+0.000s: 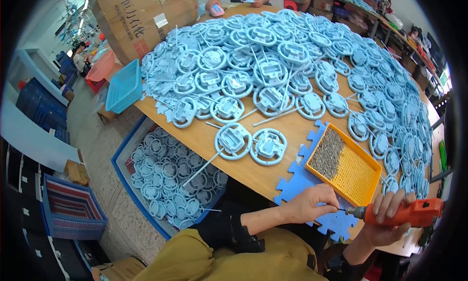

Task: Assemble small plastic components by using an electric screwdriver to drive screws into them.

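— Two hands, why so close?
— Right hand (385, 217) has its grip clamped on the orange screwdriver (414, 212); left hand (309, 203) pinches at its tip, by the yellow screw tray (368, 176) on the counter (287, 132).

Pale tiled floor (100, 149), wooden worktable (273, 171), big cardboard box (141, 18), blue crates (73, 210).

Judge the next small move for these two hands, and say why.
Probably carry the orange electric screwdriver to the nearest light-blue round plastic part. The left hand pinches at the driver's bit tip, apparently seating a screw from the orange tray, while the right hand grips the driver.
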### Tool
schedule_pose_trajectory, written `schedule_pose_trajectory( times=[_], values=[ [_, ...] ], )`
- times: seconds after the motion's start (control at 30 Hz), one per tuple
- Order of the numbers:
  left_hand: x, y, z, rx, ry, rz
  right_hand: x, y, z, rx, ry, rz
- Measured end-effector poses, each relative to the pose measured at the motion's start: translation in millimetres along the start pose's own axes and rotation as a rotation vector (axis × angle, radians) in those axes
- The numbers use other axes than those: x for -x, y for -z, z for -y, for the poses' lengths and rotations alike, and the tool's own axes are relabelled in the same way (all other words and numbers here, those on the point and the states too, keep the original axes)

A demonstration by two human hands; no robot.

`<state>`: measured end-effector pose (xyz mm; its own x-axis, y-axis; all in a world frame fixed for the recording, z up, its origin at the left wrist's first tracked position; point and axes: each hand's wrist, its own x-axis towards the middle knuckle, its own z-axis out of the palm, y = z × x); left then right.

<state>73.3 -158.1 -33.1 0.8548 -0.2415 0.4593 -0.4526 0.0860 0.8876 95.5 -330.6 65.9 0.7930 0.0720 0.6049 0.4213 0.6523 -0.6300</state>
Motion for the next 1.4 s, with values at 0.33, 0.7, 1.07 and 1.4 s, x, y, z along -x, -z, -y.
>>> schedule_pose_trajectory(
  times=[0.33,0.7,1.07,1.4],
  values=[
    [0,12,-4,-0.094,-0.061,0.011,0,-9,-9,-0.051,0.027,0.000],
    [2,13,0,0.237,0.110,0.215,-2,-13,2,-0.031,-0.179,-0.002],
    [35,19,-13,-0.165,0.091,0.134,4,3,-12,-0.180,-0.346,0.389],
    [80,203,-4,-1.501,0.330,-0.517,-22,40,-2,0.391,-0.131,0.003]
  ],
)
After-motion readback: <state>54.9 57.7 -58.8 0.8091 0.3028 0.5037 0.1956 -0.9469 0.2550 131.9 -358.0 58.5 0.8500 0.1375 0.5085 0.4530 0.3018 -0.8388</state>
